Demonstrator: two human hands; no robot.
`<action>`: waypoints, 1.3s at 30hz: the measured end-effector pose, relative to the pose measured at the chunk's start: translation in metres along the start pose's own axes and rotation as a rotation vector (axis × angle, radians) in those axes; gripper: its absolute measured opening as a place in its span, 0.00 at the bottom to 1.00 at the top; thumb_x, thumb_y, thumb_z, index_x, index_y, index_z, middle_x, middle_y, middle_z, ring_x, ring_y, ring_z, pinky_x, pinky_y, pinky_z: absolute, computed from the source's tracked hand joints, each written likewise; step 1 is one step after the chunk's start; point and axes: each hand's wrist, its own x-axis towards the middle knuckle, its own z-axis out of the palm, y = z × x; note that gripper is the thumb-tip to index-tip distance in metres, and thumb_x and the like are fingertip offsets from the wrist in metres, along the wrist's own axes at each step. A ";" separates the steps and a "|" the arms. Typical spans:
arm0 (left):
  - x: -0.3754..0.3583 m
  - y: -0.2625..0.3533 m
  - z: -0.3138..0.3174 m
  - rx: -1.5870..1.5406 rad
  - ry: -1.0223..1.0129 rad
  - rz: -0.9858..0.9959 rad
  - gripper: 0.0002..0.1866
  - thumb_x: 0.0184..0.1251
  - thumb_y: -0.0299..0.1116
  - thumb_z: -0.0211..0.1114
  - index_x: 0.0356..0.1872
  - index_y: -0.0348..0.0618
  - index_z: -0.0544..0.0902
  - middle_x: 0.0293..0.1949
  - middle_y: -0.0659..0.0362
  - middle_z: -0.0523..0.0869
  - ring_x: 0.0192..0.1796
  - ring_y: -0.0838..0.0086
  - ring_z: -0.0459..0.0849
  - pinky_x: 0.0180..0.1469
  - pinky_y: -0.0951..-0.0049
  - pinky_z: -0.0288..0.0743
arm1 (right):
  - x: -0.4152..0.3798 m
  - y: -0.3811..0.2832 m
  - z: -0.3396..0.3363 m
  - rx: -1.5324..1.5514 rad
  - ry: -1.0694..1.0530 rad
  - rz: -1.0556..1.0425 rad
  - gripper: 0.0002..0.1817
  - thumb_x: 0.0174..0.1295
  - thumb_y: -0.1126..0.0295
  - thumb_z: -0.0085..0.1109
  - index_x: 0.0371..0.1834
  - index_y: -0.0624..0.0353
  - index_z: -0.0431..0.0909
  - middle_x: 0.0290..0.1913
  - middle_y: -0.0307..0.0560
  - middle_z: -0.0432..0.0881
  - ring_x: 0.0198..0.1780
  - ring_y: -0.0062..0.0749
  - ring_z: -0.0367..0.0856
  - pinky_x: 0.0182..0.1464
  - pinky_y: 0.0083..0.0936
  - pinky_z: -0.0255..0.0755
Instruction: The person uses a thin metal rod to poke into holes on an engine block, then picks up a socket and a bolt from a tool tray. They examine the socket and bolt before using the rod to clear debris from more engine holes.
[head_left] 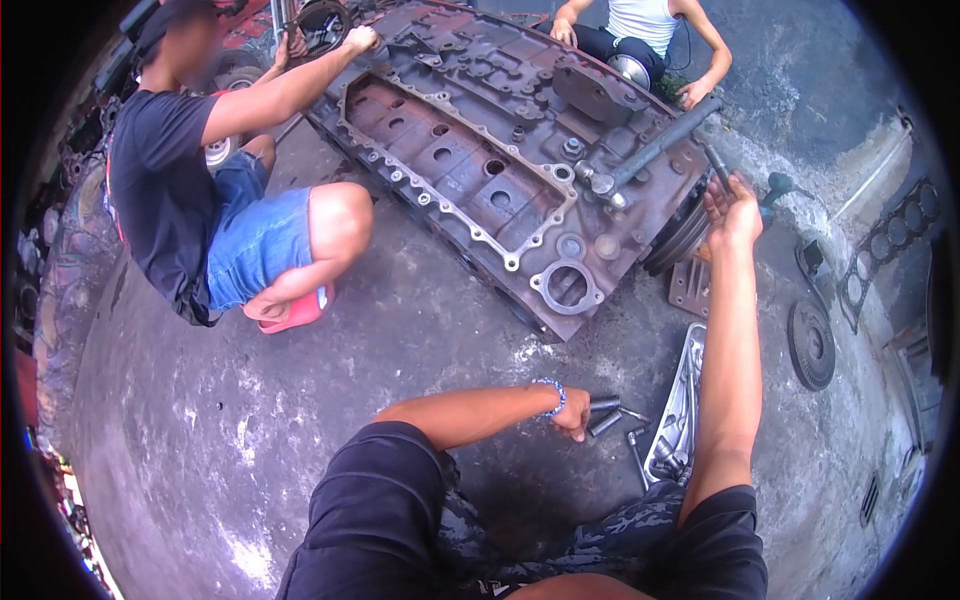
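Note:
My right hand (735,212) is raised at the right end of a large engine block (470,250), its fingers closed around the lower end of a dark metal bar (717,163). Lower down, my left hand (572,414), with a beaded bracelet on the wrist, reaches to the floor with its fingers curled together. Metal sockets (605,423) lie right at its fingertips; what the fingers hold is hidden. A long steel wrench (655,152) rests across the block's top near a bolt. Beside my right forearm, a silver tray (661,455) holds several tools.
A person in a dark shirt (160,150) squats at the left, one hand on the block. Another in a white top (642,18) sits behind it. To the right lie a toothed ring (811,346), a gasket (880,250) and a metal plate (690,287).

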 end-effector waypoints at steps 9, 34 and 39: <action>-0.003 0.003 -0.001 0.009 -0.011 -0.023 0.16 0.59 0.37 0.71 0.43 0.37 0.87 0.34 0.55 0.90 0.37 0.69 0.89 0.40 0.68 0.81 | 0.001 0.003 -0.001 0.004 0.005 0.005 0.15 0.66 0.73 0.52 0.55 0.61 0.75 0.42 0.52 0.84 0.35 0.34 0.85 0.36 0.27 0.80; -0.023 -0.004 -0.030 -0.053 0.054 0.081 0.13 0.61 0.36 0.68 0.39 0.36 0.88 0.31 0.56 0.89 0.36 0.70 0.87 0.42 0.69 0.78 | 0.102 -0.013 0.052 -0.246 0.155 -0.298 0.11 0.61 0.79 0.59 0.47 0.69 0.80 0.34 0.51 0.85 0.30 0.32 0.86 0.28 0.21 0.80; -0.022 -0.003 -0.034 -0.054 0.064 0.100 0.12 0.60 0.35 0.69 0.38 0.36 0.88 0.30 0.56 0.89 0.35 0.70 0.87 0.42 0.68 0.78 | 0.133 -0.009 0.063 -0.322 0.206 -0.338 0.12 0.59 0.77 0.60 0.45 0.66 0.84 0.33 0.50 0.87 0.28 0.28 0.86 0.27 0.19 0.79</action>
